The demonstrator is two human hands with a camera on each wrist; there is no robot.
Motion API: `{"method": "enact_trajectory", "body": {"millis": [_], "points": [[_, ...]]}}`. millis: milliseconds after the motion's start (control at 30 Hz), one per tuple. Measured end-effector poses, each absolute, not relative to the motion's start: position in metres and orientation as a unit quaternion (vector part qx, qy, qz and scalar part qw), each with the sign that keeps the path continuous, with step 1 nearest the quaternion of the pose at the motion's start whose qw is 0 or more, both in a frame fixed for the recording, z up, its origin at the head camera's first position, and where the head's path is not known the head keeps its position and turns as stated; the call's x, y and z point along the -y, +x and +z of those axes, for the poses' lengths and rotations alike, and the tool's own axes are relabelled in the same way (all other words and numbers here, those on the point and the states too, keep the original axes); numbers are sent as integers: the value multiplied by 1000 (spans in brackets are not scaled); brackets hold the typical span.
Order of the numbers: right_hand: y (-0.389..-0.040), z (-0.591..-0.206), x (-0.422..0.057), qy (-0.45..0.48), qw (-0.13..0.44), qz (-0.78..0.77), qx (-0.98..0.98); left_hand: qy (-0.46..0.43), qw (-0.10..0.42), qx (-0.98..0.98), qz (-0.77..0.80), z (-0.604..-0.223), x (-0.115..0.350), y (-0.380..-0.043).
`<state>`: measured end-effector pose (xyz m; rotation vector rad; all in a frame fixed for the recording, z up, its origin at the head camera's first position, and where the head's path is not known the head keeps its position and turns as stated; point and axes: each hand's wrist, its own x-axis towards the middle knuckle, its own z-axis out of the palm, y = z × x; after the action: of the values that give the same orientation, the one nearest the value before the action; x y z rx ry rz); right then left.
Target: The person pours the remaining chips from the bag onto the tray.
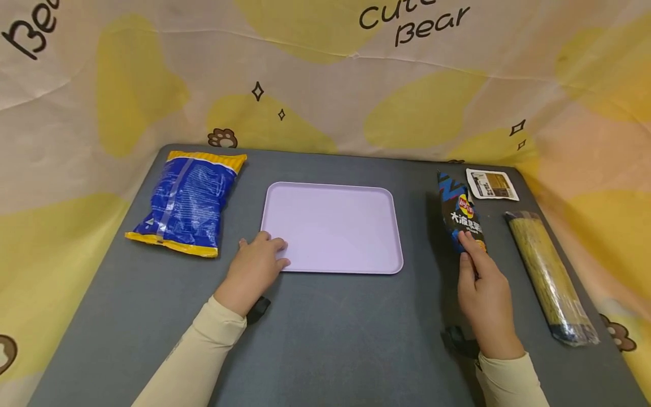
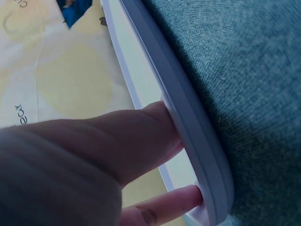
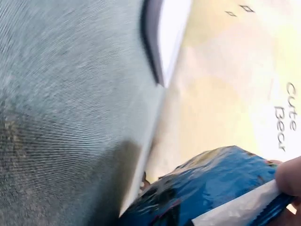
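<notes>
At its front left corner, the pale purple tray is touched by my left hand. Two of that hand's fingertips press the inner side of the tray's rim in the left wrist view. My right hand pinches the near end of a dark blue and black bag of potato chips, held over the table right of the tray. The right wrist view shows the bag's shiny blue back with a fingertip at its edge.
A blue and yellow snack bag lies left of the tray. On the right are a small white packet and a long clear pack of yellowish sticks. All rest on the grey table, with a patterned cloth behind it.
</notes>
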<state>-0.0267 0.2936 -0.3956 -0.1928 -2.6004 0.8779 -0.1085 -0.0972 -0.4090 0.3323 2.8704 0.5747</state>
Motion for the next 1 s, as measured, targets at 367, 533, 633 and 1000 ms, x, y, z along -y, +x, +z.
{"method": "enact_trajectory", "body": {"millis": [367,533,633,1000], "points": [[-21,-390,-305,-55,337,305,889,109,98,-969,199,-407,99,-107],[-23,-386,-317,-34,363,254,896,108,101,-969,198,-407,98,-107],[-24,-382,-322,-36,375,237,896,107,105,-969,198,-407,97,-108],[-28,-378,-335,-96,402,242,878,114,87,-970,197,-411,99,-109]]}}
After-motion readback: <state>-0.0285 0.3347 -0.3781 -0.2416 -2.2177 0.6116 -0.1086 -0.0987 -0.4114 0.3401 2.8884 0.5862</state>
